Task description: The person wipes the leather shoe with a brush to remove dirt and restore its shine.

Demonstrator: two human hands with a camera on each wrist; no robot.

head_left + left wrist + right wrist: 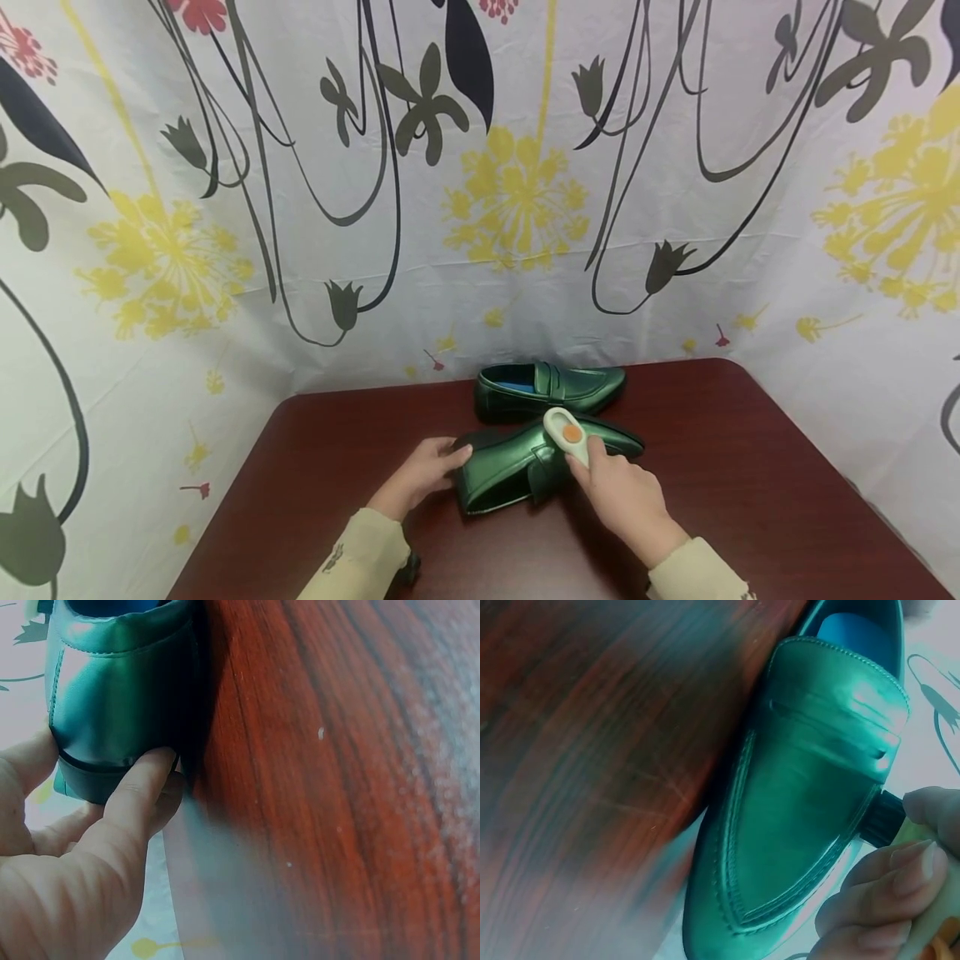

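A shiny green loafer point(491, 467) is tipped on its side over the table, its opening toward me and its toe to the right. My left hand point(422, 477) holds it by the heel; in the left wrist view the fingers point(139, 787) and thumb clasp the heel's lower edge. My right hand point(628, 498) grips a small brush point(561, 427) with a pale green handle and an orange spot. In the right wrist view, its short dark bristles point(883, 819) meet the upper's side just ahead of the strap. Blue lining point(851, 637) shows inside the shoe.
The matching green loafer point(600, 388) stands upright just behind, toe pointing right. Both are at a dark reddish-brown wooden table point(750, 500) with rounded back corners. A white cloth point(480, 317) printed with flowers hangs behind and at both sides.
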